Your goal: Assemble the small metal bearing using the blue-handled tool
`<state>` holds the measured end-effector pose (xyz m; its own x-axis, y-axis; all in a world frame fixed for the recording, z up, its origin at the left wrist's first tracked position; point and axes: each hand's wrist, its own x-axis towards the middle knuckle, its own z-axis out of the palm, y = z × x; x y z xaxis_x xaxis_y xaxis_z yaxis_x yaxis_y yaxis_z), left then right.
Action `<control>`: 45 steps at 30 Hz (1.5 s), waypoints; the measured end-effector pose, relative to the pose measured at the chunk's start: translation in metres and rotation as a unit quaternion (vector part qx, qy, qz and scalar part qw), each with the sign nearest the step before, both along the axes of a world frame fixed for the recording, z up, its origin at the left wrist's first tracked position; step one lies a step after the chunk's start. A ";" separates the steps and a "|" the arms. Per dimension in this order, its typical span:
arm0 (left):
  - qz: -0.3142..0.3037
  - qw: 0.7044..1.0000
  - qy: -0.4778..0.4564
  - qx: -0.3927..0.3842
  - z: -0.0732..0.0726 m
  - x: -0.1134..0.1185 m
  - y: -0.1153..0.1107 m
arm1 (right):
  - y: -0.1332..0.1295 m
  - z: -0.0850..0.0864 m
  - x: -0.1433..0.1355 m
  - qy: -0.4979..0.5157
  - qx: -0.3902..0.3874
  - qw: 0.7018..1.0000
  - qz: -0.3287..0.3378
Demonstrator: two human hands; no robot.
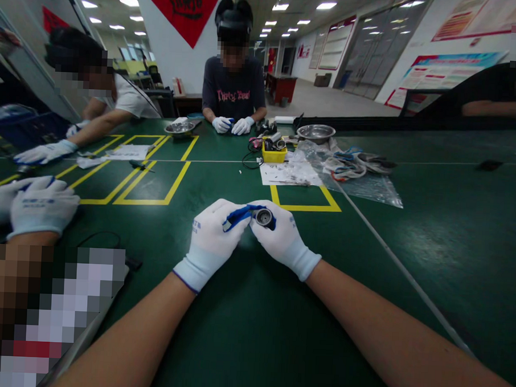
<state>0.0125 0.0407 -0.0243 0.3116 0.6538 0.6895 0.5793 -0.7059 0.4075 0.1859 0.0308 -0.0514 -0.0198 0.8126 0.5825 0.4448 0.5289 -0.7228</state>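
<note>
Both my hands wear white gloves with blue palms and meet over the green table. My right hand (277, 231) is wrapped round a short dark cylindrical part (264, 218); its round, hollow-looking end with a grey rim faces me. My left hand (217, 234) has its fingers bent and drawn together, with the tips against the right hand beside the cylindrical part. Whatever lies between those left fingertips is hidden. The rest of the cylindrical part is covered by the right glove.
Ahead on the green table (410, 234) stand a yellow bin (274, 155) of parts, a metal bowl (316, 132) and a plastic bag (361, 184) under cords. Yellow tape outlines mark the surface. A co-worker's gloved hands (43, 207) are close on my left; other people work opposite.
</note>
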 end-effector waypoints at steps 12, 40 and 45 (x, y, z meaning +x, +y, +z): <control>-0.076 0.995 0.049 -0.029 0.008 0.003 -0.004 | 0.000 0.001 0.002 -0.039 -0.002 0.999 0.038; -0.134 0.986 0.099 -0.031 0.022 -0.002 -0.007 | -0.008 0.009 0.001 -0.002 -0.026 0.988 0.151; -0.151 0.979 0.131 -0.035 0.023 -0.004 -0.006 | -0.009 0.010 0.000 -0.001 -0.035 0.987 0.154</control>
<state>0.0087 0.0350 -0.0015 0.6580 0.5481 0.5163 0.4402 -0.8363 0.3268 0.1858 0.0216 -0.0419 -0.2734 0.8061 0.5249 0.2711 0.5881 -0.7620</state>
